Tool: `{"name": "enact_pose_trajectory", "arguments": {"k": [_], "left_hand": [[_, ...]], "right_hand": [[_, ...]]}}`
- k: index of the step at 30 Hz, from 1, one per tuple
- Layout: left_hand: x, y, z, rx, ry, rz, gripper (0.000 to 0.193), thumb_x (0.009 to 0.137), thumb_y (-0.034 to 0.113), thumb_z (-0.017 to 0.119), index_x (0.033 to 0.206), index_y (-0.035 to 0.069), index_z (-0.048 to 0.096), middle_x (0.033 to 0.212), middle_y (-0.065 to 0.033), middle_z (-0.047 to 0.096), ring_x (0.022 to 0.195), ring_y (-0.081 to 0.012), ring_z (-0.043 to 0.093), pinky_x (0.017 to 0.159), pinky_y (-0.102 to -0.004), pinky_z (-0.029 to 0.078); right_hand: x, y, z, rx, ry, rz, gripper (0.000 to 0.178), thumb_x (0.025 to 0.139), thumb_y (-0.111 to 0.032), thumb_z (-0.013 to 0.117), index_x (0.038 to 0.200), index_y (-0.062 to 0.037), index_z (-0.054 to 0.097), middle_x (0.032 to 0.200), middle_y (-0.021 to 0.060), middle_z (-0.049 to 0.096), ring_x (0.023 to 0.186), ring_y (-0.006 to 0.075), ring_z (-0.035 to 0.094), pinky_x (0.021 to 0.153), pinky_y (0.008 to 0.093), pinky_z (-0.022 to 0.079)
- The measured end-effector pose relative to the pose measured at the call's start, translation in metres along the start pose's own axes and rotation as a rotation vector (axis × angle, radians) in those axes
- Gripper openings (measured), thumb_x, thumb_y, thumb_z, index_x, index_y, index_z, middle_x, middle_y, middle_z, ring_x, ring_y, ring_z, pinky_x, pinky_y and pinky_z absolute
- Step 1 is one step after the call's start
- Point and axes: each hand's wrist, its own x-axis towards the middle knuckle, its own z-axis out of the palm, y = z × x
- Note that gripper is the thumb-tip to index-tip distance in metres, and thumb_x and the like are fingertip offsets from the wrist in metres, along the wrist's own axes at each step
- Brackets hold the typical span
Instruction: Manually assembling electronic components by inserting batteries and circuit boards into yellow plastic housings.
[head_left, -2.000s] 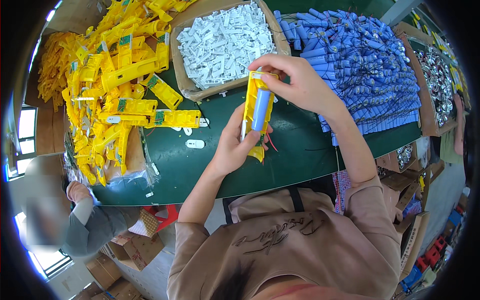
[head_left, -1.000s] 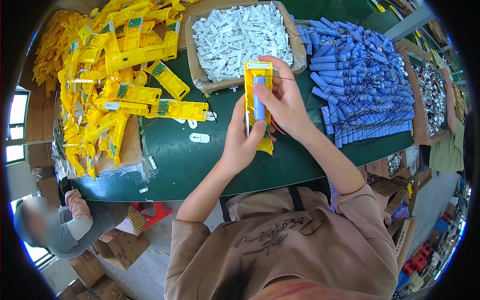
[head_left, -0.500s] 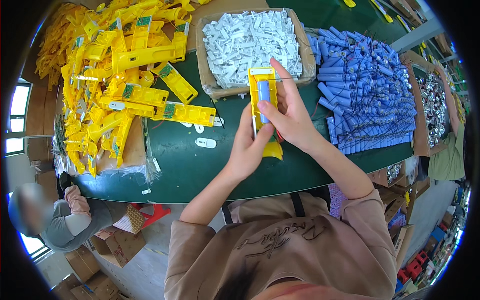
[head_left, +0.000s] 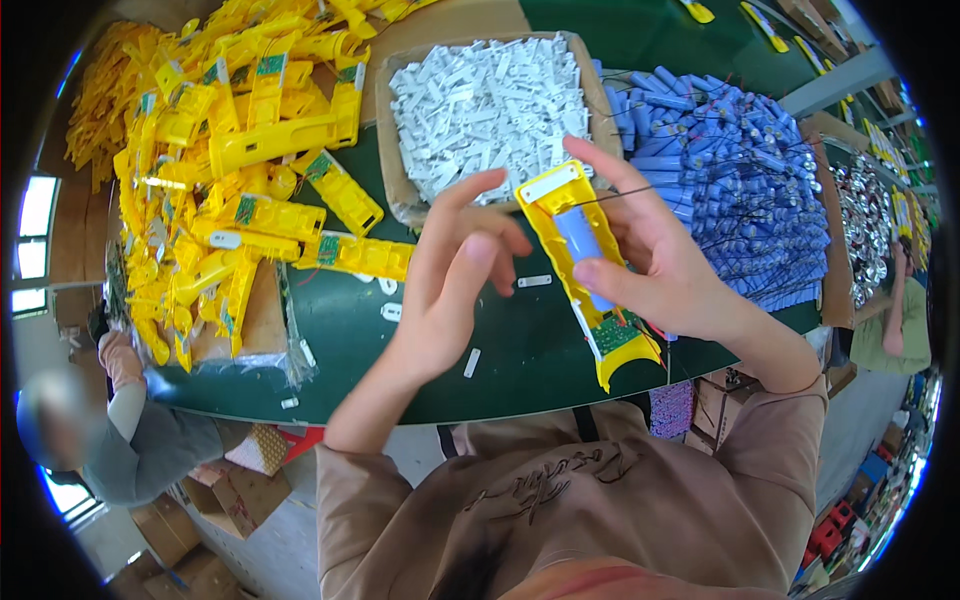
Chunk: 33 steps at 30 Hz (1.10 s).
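Note:
My right hand grips a yellow plastic housing, tilted, its hollow side facing up. A blue cylindrical battery lies inside it, with my thumb pressing on the battery's lower part. A white strip sits at the housing's far end, and a green circuit board at its near end. Dark wires run off to the right. To the left, my left hand is apart from the housing, fingers spread and somewhat blurred, holding nothing visible.
A cardboard box of small white plastic parts stands ahead. Yellow housings are heaped at left, blue batteries at right. Loose white pieces lie on the green table. One person is at left, another at far right.
My left hand has let go of the housing and moved left, its fingers spreading. The right hand has shifted right and nearer with the housing, which now slants.

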Motion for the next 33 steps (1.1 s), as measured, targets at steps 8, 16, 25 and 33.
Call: {"name": "enact_pose_trajectory", "arguments": {"k": [8, 16, 25, 33], "left_hand": [[0.035, 0.035, -0.016, 0.302, -0.218, -0.434, 0.018, 0.086, 0.014, 0.053, 0.1, 0.003, 0.05, 0.068, -0.0027, 0.059, 0.055, -0.0045, 0.048, 0.048, -0.0184, 0.035], [0.029, 0.035, -0.001, 0.243, -0.104, -0.384, 0.014, 0.087, 0.014, 0.051, 0.097, 0.004, 0.051, 0.069, -0.0023, 0.057, 0.055, -0.0044, 0.045, 0.048, -0.0191, 0.033], [0.032, 0.021, 0.02, 0.26, 0.0, -0.238, 0.022, 0.092, 0.02, 0.046, 0.105, 0.002, 0.05, 0.078, -0.0011, 0.055, 0.063, -0.0048, 0.045, 0.054, -0.0192, 0.037], [0.028, 0.04, -0.057, 0.379, 0.083, -0.24, 0.039, 0.093, 0.028, 0.043, 0.124, 0.004, 0.042, 0.09, -0.0069, 0.057, 0.063, -0.0091, 0.048, 0.054, -0.022, 0.039]], "right_hand": [[0.005, 0.018, 0.011, -0.009, -0.1, -0.017, 0.07, 0.085, -0.007, 0.057, 0.143, -0.007, 0.017, 0.119, 0.0107, 0.05, 0.106, 0.0153, 0.051, 0.092, 0.0306, 0.041], [-0.002, 0.028, 0.005, 0.004, -0.056, -0.105, 0.065, 0.087, -0.008, 0.055, 0.141, -0.0058, 0.018, 0.105, 0.0088, 0.053, 0.094, 0.0146, 0.053, 0.083, 0.0288, 0.045], [-0.005, 0.029, 0.017, 0.046, 0.088, -0.228, 0.067, 0.086, -0.006, 0.056, 0.142, -0.0094, 0.019, 0.117, 0.009, 0.051, 0.104, 0.0137, 0.051, 0.088, 0.0285, 0.043], [0.063, -0.035, -0.161, -0.108, 0.384, -0.219, 0.043, 0.082, -0.023, 0.064, 0.117, -0.0029, 0.051, 0.098, 0.004, 0.06, 0.087, 0.0118, 0.059, 0.076, 0.0269, 0.049]]}}
